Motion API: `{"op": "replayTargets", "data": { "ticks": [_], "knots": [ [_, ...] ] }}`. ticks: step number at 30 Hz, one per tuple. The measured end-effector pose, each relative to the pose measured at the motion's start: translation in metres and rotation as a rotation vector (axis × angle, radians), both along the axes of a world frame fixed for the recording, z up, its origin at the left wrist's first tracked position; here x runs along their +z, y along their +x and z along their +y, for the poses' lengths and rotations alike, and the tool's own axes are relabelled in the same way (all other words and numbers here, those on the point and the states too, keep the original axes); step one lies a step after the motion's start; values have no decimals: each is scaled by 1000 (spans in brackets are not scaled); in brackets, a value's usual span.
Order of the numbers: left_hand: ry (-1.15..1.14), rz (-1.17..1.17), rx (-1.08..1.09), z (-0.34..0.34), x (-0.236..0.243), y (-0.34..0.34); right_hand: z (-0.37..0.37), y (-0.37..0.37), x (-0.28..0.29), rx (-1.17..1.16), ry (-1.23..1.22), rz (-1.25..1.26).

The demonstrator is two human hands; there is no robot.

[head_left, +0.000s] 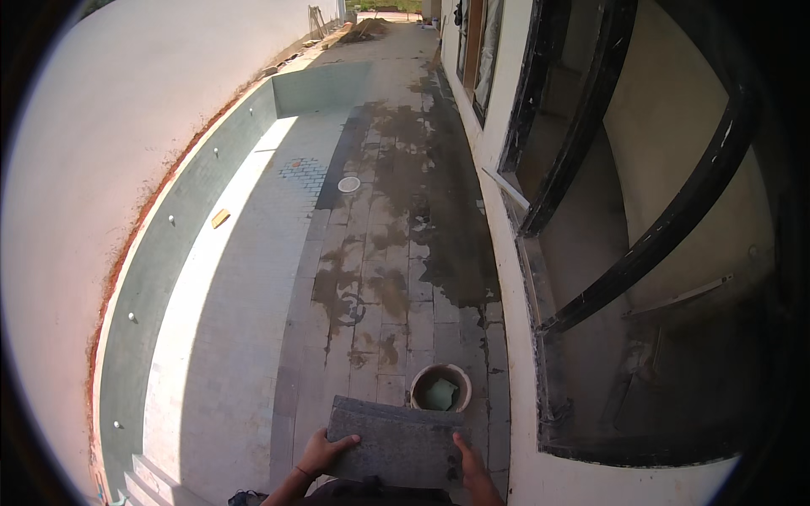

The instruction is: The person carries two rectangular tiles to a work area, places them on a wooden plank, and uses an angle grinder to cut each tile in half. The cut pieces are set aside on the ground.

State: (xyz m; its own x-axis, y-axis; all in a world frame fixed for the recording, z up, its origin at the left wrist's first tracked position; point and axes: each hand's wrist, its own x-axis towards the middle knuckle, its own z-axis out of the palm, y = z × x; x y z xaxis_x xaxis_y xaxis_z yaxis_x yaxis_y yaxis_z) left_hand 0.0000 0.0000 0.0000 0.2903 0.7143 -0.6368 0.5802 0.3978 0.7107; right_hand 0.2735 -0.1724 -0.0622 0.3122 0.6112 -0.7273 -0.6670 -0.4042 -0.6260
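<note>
A dark grey rectangular stone slab is held level at the bottom of the head view. My left hand grips its left side, thumb over the top. At its right side my right hand holds on, with the thumb along the edge. Just beyond the slab, on the paving, stands a round bucket with a pale green material inside.
A pool with steps runs along the left, beside a white wall. Ahead, wet patches darken the paved walkway, where a white round lid lies. Dark window frames line the right. A soil heap sits far off.
</note>
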Motion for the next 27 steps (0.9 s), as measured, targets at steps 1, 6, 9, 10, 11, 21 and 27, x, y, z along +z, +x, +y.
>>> {"op": "replayTargets", "data": {
  "ticks": [1,6,9,10,11,21,27],
  "knots": [
    [-83,20,43,-4,22,-2,-7,-8,9,4,-100,20],
    [2,-110,129,36,37,40,45,37,15,18,-49,-48],
    [3,-160,146,59,39,35,74,33,35,-26,0,-54],
    [-2,-179,141,68,44,39,79,33,36,-52,12,-67],
    [-2,-199,137,79,46,43,86,35,36,-52,2,-60],
    [-30,-224,27,268,17,82,243,60,13,-196,39,-213],
    [8,-313,-22,453,29,116,411,84,22,-240,7,-361]
  ]
}}
